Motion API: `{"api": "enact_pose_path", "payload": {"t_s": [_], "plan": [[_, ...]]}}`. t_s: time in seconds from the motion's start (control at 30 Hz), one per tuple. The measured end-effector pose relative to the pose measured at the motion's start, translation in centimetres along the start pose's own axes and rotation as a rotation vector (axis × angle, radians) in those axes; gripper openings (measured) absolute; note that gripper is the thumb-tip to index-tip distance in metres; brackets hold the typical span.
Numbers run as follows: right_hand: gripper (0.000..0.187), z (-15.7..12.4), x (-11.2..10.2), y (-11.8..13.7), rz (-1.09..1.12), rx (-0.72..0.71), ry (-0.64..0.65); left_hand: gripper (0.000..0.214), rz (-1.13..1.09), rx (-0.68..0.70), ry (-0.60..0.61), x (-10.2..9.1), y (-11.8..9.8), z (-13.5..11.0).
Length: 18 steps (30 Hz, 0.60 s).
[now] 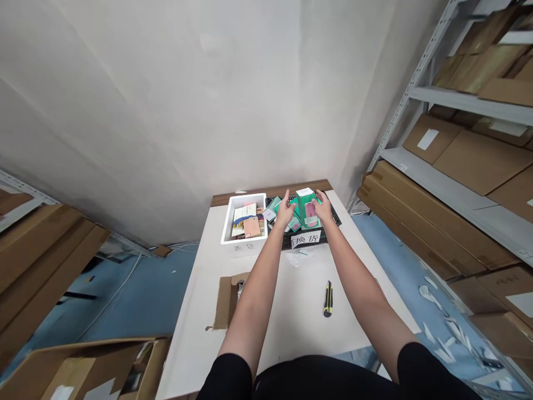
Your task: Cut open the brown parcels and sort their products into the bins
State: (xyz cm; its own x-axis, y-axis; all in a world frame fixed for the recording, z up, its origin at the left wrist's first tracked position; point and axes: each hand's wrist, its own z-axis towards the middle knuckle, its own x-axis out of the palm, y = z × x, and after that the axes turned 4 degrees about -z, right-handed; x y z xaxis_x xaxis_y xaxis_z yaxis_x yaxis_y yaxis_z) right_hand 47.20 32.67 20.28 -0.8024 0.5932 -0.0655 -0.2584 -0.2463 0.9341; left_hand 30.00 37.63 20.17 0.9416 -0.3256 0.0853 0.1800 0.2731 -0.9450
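Both hands reach to a black basket (pixel 286 241) at the table's far side, which holds several green and white small boxes. A green box (pixel 307 203) with a pink panel stands upright in it between my hands. My left hand (pixel 285 211) is left of this box with thumb and fingers apart, holding nothing that I can see. My right hand (pixel 322 208) is at the box's right edge, its thumb and fingers spread; whether it touches the box is hard to tell. A white label (pixel 306 239) with handwritten characters hangs on the basket's front.
Left of the basket stands a white foam box (pixel 244 248) with assorted packages inside. A yellow and black utility knife (pixel 328 300) and an open cardboard box (pixel 224 303) lie on the white table (pixel 195 328). Shelves with cartons (pixel 478 153) flank the right side.
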Motion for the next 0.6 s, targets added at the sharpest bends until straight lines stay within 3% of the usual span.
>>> {"api": "enact_pose_path", "payload": {"t_s": [0.07, 0.17, 0.27, 0.37, 0.6], "plan": [[0.057, 0.9, -0.4, 0.3, -0.031, -0.002, 0.005, 0.069, 0.051, 0.036, -0.011, -0.6, -0.9, 0.8], [0.055, -0.9, -0.9, 0.0, -0.086, 0.011, 0.042, 0.068, 0.086, 0.020, 0.037, -2.3, -1.5, -0.9], [0.055, -4.9, -1.0, -0.7, -0.114, 0.032, 0.103, 0.064, 0.121, -0.021, 0.072, -4.1, -1.5, -4.2], [0.055, -9.3, -0.5, -0.7, -0.121, 0.041, 0.163, 0.062, 0.171, -0.030, 0.015, -5.7, -1.9, -7.7], [0.053, -18.0, 2.6, -0.3, -0.066, 0.048, 0.339, 0.053, 0.247, -0.110, -0.080, -9.7, -2.9, -17.2]]}}
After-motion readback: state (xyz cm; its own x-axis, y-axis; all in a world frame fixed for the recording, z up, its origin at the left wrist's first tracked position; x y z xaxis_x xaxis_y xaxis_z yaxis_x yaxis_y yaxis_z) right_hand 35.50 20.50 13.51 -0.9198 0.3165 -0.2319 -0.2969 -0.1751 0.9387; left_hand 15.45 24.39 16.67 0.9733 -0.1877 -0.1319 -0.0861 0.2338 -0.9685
